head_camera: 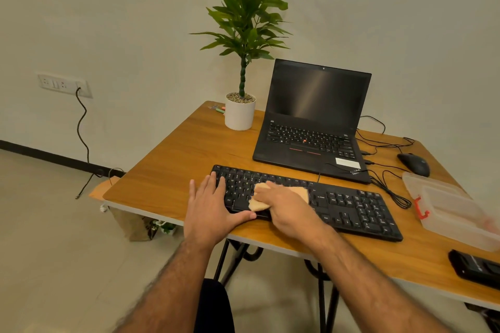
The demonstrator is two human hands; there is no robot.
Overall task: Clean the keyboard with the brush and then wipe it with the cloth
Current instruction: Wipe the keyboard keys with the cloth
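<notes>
Keyboard: the black keyboard (pixel 351 205) lies near the front edge of the wooden table (pixel 173 170), set at a slant, its left end under the hands.
Cloth: a pale peach cloth (pixel 259 204) sits on the keys left of the middle — partly covered by the right hand.
Right hand: the right hand (pixel 289 205) presses down on the cloth, palm down, fingers lying over it.
Left hand: the left hand (pixel 213 208) rests flat on the keyboard's left end, fingers straight and spread, thumb along the front edge.
Behind: an open laptop (pixel 311 121) with a dark screen, and a potted plant (pixel 240 108) to its left.
Right side: a black mouse (pixel 414 163), tangled cables, and a clear plastic box (pixel 449 211) with a red latch.
</notes>
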